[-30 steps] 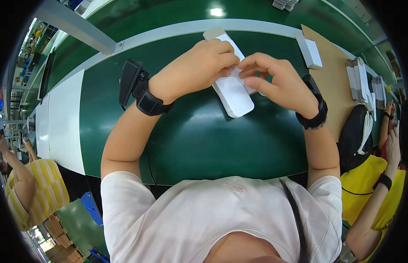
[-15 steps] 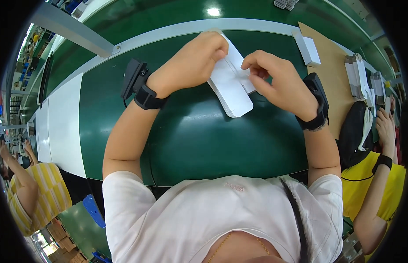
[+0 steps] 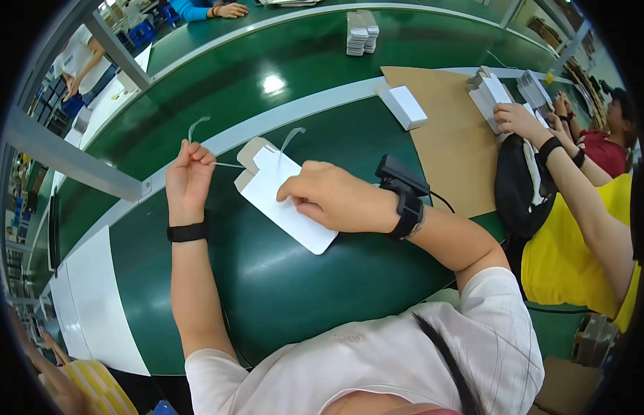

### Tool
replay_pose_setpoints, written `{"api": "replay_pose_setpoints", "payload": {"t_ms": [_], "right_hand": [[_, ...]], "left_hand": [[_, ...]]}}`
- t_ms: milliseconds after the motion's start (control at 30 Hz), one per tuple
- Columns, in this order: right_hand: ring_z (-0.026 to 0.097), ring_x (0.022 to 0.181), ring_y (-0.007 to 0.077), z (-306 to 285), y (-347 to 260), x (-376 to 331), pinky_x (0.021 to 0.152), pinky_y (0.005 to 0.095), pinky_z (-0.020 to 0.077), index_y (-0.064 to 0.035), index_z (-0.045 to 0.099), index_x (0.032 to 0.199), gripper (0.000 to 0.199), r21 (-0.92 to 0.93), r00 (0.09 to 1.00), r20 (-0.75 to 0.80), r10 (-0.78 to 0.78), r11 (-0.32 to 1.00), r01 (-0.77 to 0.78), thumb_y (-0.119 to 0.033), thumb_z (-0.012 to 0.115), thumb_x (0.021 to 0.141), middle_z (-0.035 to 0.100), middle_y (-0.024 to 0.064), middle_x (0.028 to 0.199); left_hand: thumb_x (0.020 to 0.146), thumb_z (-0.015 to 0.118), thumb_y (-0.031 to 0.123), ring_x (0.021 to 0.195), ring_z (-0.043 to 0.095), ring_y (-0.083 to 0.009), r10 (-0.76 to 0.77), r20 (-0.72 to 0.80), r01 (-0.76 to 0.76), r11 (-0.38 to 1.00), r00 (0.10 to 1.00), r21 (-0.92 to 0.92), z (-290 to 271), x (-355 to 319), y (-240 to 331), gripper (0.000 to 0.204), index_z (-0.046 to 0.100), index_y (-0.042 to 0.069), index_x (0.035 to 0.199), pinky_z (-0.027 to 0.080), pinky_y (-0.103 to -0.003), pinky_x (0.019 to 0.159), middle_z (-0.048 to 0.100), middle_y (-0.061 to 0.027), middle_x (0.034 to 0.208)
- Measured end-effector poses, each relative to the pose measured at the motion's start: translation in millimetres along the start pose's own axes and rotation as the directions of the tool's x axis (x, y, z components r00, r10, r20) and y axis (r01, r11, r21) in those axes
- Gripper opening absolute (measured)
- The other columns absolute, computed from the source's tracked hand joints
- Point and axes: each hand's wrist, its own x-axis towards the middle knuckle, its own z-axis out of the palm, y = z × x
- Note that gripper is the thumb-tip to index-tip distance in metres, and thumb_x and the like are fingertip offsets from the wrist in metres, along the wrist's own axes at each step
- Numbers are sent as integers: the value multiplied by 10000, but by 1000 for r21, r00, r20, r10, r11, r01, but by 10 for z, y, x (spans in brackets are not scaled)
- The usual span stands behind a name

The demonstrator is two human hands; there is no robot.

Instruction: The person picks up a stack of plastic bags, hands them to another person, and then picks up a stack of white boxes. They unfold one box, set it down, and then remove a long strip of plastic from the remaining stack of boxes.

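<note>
A flat, folded white carton (image 3: 294, 214) lies tilted on the green table, its cut flaps (image 3: 251, 155) pointing away from me and to the left. My left hand (image 3: 189, 171) is raised left of it, fingers closed on a thin translucent strip (image 3: 228, 165). One end of the strip reaches toward the flaps; another piece curls up above the fingertips. My right hand (image 3: 336, 197) rests on the carton with bent fingers, thumb and index fingertips pressed to its surface. A second thin strip (image 3: 292, 138) stands up curled near the carton's far edge.
A small white box (image 3: 405, 109) stands by a brown cardboard sheet (image 3: 446, 159) to the right. Stacks of folded cartons (image 3: 489, 97) are there, where a person in yellow (image 3: 571, 256) works. More cartons (image 3: 362, 33) sit on the far table. A metal post (image 3: 73, 152) rises at left.
My left hand has moved left, away from the carton, drawing a strip out. My right hand has come onto the carton. The whole view has turned toward the right.
</note>
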Motion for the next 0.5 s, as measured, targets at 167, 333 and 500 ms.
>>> {"api": "replay_pose_setpoints", "payload": {"t_ms": [167,333,500], "right_hand": [[568,806,239,-183,1,-113,714,338,475,-73,615,993,217,177,990,140,6,984,-31,-22,564,788,573,76,751],[584,695,226,-404,145,-376,686,311,496,-36,590,1004,208,269,968,204,148,942,-200,-41,562,798,583,81,754],[555,968,280,-323,159,-354,775,380,480,-36,531,1168,396,131,986,-118,117,986,-102,-135,631,799,601,137,990]], "left_hand": [[931,518,88,674,449,-142,51,-138,-28,986,989,164,-553,276,115,65,471,43,936,389,-285,628,484,-35,763],[874,537,67,573,444,-70,397,-190,-62,541,898,839,-472,203,-58,76,531,38,944,336,-214,494,492,23,692],[850,532,49,581,453,-61,163,78,-80,6,983,997,-586,-6,10,46,560,29,881,358,-206,513,501,9,684]]}}
